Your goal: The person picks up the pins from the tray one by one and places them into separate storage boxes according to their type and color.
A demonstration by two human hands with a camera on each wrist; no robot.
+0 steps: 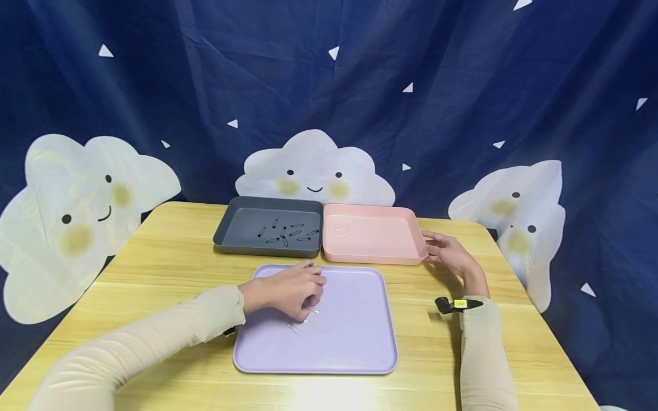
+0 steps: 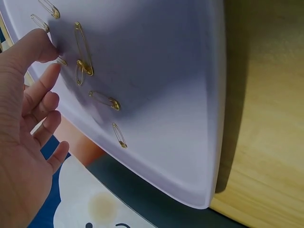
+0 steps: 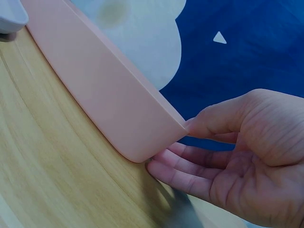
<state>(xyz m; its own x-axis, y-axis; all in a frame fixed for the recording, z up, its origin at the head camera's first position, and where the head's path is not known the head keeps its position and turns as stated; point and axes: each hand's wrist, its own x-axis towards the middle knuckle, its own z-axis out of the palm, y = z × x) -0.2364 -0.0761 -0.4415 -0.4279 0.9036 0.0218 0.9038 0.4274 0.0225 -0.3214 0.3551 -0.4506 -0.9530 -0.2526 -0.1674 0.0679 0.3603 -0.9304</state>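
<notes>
My left hand is over the lavender tray, fingers bent down. In the left wrist view its thumb and index fingertip close around a small gold safety pin, mostly hidden by them. Several more gold safety pins lie scattered on the tray around the fingers. At the back right, my right hand holds the right side of the pink tray. In the right wrist view, its thumb meets the rim's corner while the fingers sit low against the wall.
Left of the pink tray, touching it, is a dark grey tray with several black safety pins. A couple of gold safety pins lie inside the pink tray. The wooden table ends at a blue curtain with cloud prints.
</notes>
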